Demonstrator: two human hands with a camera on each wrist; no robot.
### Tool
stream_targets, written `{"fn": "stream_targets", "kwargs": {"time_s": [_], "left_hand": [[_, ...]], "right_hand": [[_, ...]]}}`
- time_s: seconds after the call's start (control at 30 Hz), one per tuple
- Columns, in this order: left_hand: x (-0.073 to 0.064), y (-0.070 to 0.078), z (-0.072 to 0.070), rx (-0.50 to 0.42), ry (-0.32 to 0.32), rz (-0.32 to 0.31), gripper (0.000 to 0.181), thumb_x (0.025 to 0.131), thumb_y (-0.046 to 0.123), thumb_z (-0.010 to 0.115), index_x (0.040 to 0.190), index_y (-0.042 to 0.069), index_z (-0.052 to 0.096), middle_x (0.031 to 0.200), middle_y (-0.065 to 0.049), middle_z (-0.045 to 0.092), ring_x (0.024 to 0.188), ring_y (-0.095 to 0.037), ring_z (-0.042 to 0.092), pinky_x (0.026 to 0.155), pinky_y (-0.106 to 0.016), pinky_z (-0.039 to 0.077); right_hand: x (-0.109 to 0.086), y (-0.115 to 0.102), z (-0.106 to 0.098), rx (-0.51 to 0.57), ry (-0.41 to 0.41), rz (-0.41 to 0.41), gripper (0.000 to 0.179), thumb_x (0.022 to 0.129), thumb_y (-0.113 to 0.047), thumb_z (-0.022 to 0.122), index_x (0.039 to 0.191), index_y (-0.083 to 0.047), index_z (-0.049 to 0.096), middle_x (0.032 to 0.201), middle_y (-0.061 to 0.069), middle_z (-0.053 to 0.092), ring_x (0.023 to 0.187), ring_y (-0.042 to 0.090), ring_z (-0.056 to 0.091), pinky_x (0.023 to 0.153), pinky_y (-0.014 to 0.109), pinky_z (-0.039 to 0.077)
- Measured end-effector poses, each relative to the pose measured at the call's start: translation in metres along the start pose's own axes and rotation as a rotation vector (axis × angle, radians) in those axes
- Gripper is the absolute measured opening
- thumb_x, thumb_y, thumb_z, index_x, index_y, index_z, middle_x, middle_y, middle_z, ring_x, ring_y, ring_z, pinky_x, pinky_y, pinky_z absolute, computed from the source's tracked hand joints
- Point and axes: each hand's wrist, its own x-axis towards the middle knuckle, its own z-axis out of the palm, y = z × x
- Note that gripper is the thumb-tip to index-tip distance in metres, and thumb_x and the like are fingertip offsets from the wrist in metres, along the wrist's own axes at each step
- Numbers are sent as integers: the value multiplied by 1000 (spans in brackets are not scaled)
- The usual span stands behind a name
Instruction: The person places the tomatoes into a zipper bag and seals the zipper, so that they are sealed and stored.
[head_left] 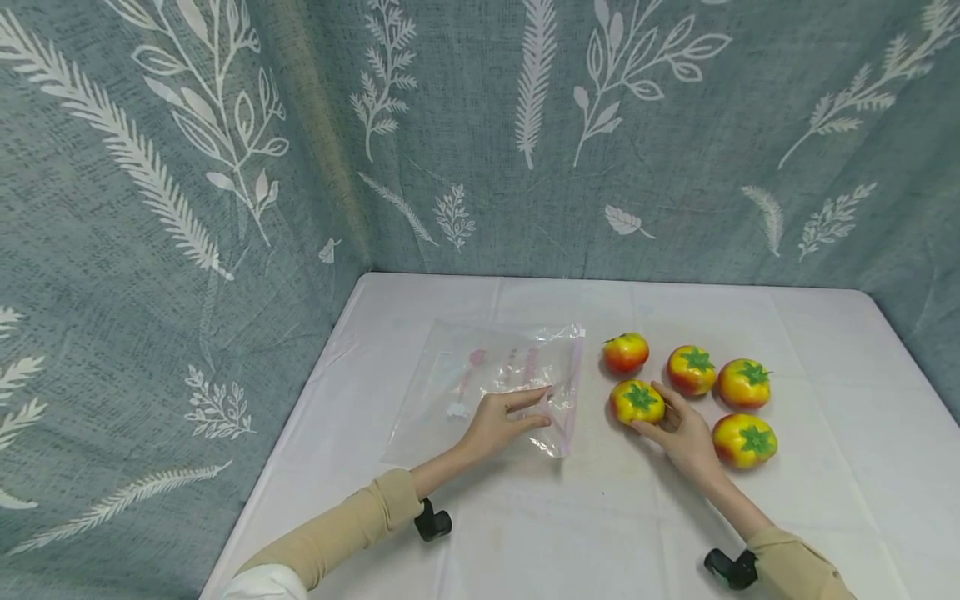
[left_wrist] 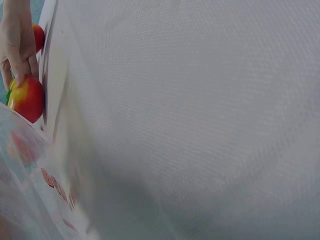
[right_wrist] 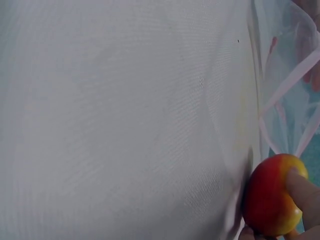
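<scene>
Tan sleeves (head_left: 347,525) show, with some white cloth (head_left: 266,583) and black wrist cameras (head_left: 435,525)

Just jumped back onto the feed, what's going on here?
A person's left hand holds a clear plastic bag near its pink-edged opening. The right hand grips a red-and-yellow fruit, just outside the bag. Four more fruits lie on the white-covered table, to the bag's right. No fruit is in the bag.
</scene>
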Motion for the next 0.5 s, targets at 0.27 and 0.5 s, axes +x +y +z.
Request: {"fn": "stream_targets", "kwargs": {"time_s": [0.27, 0.5], "left_hand": [[0, -1, 1, 6, 3, 4, 45, 78, 16, 76, 121, 9, 64, 123, -7, 64, 119, -21, 57, 100, -35, 45], [1, -1, 2, 17, 10, 4, 45, 78, 17, 76, 121, 11, 65, 123, -7, 64, 119, -20, 57, 102, -34, 44]], "right_hand": [[-1, -2, 0, 28, 3, 0, 74, 88, -22, 68, 146, 1, 27, 152, 24, 29, 132, 40, 40, 97, 35, 42], [-1, -8, -3, 19, 19, -13, 75, 87, -26, 69, 146, -1, 30, 152, 21, 31, 134, 38, 38, 95, 25, 39]]}}
